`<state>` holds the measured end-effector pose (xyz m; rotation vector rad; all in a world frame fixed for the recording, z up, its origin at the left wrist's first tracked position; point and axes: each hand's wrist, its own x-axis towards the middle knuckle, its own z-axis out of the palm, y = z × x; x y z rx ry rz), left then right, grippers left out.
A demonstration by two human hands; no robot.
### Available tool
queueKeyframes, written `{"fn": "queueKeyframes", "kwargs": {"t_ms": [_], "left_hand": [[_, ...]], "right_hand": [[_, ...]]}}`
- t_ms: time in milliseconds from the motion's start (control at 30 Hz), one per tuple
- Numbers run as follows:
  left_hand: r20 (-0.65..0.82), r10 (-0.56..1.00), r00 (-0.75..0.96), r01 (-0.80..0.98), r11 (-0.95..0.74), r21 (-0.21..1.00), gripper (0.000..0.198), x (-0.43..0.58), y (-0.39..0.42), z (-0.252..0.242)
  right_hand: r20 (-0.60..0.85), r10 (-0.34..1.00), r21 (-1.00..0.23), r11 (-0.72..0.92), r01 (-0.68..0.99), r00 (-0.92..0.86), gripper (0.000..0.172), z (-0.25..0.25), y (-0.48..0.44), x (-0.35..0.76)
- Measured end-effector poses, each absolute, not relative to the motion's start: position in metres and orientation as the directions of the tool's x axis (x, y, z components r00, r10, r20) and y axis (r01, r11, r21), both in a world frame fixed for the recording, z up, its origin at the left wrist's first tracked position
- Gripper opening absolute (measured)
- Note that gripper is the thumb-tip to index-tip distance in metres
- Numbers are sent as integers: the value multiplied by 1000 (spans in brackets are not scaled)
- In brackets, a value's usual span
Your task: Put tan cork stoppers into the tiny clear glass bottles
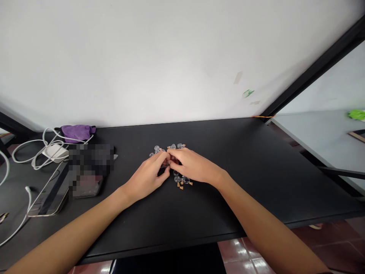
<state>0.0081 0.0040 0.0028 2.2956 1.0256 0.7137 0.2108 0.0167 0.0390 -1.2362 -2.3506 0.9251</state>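
Observation:
My left hand (149,172) and my right hand (195,165) meet fingertip to fingertip above a cluster of tiny clear glass bottles. Both are closed in a pinch, and the fingers hide whatever is between them. Near the left fingers lies one glass bottle (156,148); beyond the right fingers is another bottle (180,145) with a cork in its neck. Below my right hand sit more little bottles (186,180), partly covered by it. Several loose small corks (181,187) lie just in front of these.
Black table (256,160) against a white wall (171,68). At left are a tablet (51,190), a partly pixelated phone (89,188), a white charger (55,152) with looped cables and a purple pouch (76,133). A black metal frame post (313,72) rises at right.

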Motion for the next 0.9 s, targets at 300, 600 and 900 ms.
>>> {"fn": "queueKeyframes", "kwargs": {"t_ms": [300,600,900], "left_hand": [[248,780,575,500,-575,647,9,8,4,3],[247,780,574,496,-572,653,10,7,4,2],[252,778,575,496,-577,648,10,8,5,1]], "right_hand": [[-12,817,-670,422,610,-577,19,38,17,211],[-15,816,-661,426,618,-578,19,40,17,210],[-9,818,-658,428,620,-575,21,40,17,209]]}}
